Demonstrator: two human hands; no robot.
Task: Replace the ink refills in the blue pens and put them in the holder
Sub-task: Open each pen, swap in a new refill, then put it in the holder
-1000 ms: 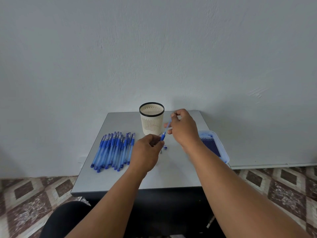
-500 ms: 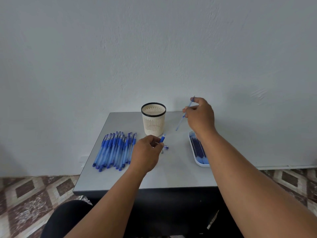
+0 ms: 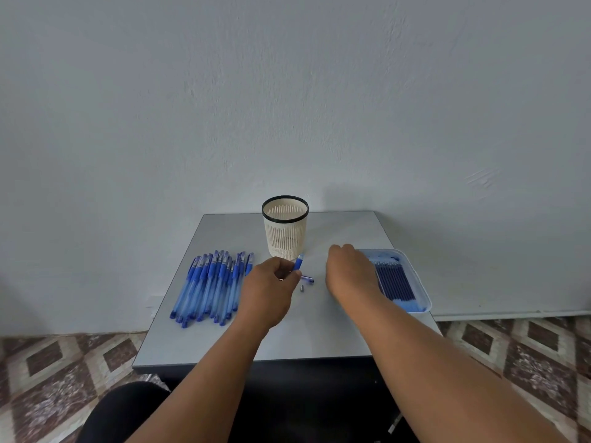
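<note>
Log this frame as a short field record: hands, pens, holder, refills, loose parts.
left hand: grips a blue pen barrel
right hand: beside the refill tray, grip unclear
spare pens: row of blue capped pens lying on the grey table
holder: cream slotted cup with black rim, no pens visible inside
refills: dark blue, in pale blue tray
loose parts: blue cap, metal tip

Lighting: soft, even, cool daylight tone; no glare. Shadows: faint, diffuse patch on the wall behind the desk at its far edge; darkness beneath the near edge. Optics: wide-angle bowing at frame edges. Focus: mostly sharp; the floor corners slightly smeared.
</note>
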